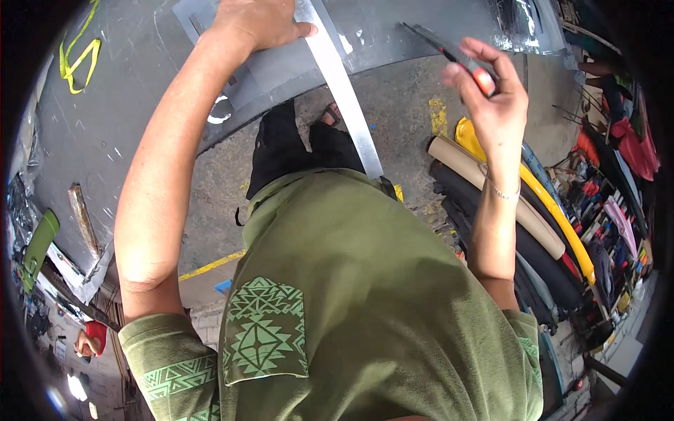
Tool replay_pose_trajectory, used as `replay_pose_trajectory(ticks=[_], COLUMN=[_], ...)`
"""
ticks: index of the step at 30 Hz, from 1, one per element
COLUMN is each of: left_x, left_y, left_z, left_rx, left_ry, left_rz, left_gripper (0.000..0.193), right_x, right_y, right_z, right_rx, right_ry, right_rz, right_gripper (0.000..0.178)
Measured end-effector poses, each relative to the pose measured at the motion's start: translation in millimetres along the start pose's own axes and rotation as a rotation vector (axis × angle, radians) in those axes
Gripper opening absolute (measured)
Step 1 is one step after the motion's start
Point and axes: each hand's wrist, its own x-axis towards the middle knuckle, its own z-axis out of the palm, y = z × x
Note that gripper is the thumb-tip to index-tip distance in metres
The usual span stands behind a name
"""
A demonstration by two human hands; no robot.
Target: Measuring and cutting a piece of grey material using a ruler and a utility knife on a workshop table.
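At the far edge of the view, my left hand (260,22) rests on a long silvery metal ruler (337,77), its thumb on the ruler's edge; its fingers are mostly out of view or hidden. The ruler reaches over the table's near edge toward my body. Under it, a grey sheet (277,74) lies on the dark table (140,63). My right hand (495,88) is raised to the right, pinching a slim, dark, pointed tool (439,45) with an orange-red end. Its tip points to the far left, and its exact kind is unclear.
A yellow strap (84,63) lies on the table's left. Rolls of material, one tan (491,193) and one yellow (562,210), lean at my right beside heaped scraps (607,203). A person in red (91,340) is at lower left. A wooden stick (84,221) is nearer.
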Motion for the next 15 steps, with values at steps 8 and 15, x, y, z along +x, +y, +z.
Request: replay_pose_trajectory(ticks=[8, 15], left_x=[83.4, 4.3], left_y=[-77.1, -5.7], left_z=[147.4, 18.1], left_rx=[-0.769, 0.007], left_ry=[1.079, 0.057], left_rz=[0.517, 0.006], left_gripper=[0.113, 0.113], right_x=[93.8, 123.3], right_y=[4.5, -56.2], right_z=[82.4, 137.5], right_rx=[0.52, 0.893], right_ry=[0.018, -0.216], right_rz=[-0.346, 0.134], right_gripper=[0.027, 0.049])
